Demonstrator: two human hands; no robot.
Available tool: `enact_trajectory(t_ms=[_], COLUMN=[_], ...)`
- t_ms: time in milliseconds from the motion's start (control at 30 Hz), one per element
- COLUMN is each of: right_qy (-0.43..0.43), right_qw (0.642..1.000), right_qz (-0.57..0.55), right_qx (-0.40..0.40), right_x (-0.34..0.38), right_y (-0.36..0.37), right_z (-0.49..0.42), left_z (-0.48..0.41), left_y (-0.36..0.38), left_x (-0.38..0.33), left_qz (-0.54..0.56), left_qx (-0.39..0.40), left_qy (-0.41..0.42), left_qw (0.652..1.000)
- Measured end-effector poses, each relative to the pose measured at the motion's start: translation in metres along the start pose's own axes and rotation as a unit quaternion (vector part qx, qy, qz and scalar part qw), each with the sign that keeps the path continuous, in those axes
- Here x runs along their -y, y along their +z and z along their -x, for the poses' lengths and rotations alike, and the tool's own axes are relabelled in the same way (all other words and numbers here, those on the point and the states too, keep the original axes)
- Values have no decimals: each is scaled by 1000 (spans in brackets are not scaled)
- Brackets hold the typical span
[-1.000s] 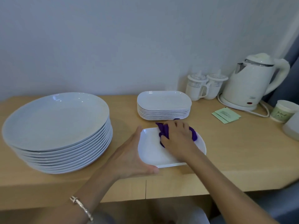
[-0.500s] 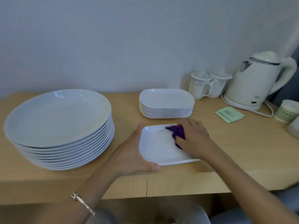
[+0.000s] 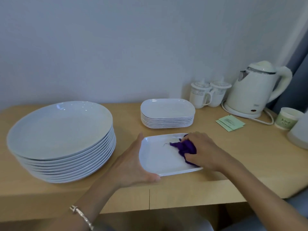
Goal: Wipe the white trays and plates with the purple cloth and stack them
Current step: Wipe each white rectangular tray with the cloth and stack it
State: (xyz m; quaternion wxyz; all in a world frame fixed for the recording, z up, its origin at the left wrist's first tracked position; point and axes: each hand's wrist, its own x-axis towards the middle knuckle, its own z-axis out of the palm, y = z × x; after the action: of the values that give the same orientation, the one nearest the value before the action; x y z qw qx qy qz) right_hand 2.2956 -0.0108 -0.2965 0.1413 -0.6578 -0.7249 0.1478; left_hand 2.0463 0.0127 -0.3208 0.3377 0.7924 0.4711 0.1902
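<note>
A white rectangular tray (image 3: 160,157) lies near the front edge of the wooden counter. My left hand (image 3: 135,162) holds its left rim, thumb along the front edge. My right hand (image 3: 202,150) grips a bunched purple cloth (image 3: 184,147) and presses it on the tray's right half. Behind the tray stands a stack of several white trays (image 3: 167,113). A tall stack of large round white plates (image 3: 61,137) sits at the left.
Two lidded mugs (image 3: 208,95) and a white kettle (image 3: 255,90) with its cord stand at the back right. Green sachets (image 3: 230,122), a paper cup (image 3: 285,118) and a white container (image 3: 299,135) lie at the right. The wooden counter (image 3: 241,155) ends just in front of the tray.
My right hand has dragged the purple cloth from the tray's far middle to its right side. My left hand keeps hold of the tray's left rim.
</note>
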Motion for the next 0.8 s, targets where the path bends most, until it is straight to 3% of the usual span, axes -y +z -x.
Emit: enact_trajectory(t_ms=[100, 167, 267, 367, 500, 667, 800], right_qy=[65, 64, -46, -125, -62, 7, 6], right_qw=[991, 991, 998, 981, 989, 1000, 981], right_qz=[72, 55, -29, -139, -113, -8, -120], right_qx=[-93, -106, -40, 43, 76, -19, -155], right_x=[15, 46, 86, 85, 35, -7, 1], right_y=[20, 41, 60, 48, 7, -18, -27], right_z=[-26, -38, -31, -6, 15, 15, 11], left_z=[3, 2, 0, 1, 3, 5, 10], left_y=[-1, 1, 2, 3, 0, -1, 4], left_x=[-8, -11, -4, 2, -7, -8, -16], left_qz=[-4, -1, 16, 14, -38, -243, -345], left_qx=[-3, -5, -9, 1, -5, 8, -29], left_qy=[18, 20, 12, -9, 43, 31, 54], left_qw=[1000, 1000, 1000, 1000, 998, 969, 937])
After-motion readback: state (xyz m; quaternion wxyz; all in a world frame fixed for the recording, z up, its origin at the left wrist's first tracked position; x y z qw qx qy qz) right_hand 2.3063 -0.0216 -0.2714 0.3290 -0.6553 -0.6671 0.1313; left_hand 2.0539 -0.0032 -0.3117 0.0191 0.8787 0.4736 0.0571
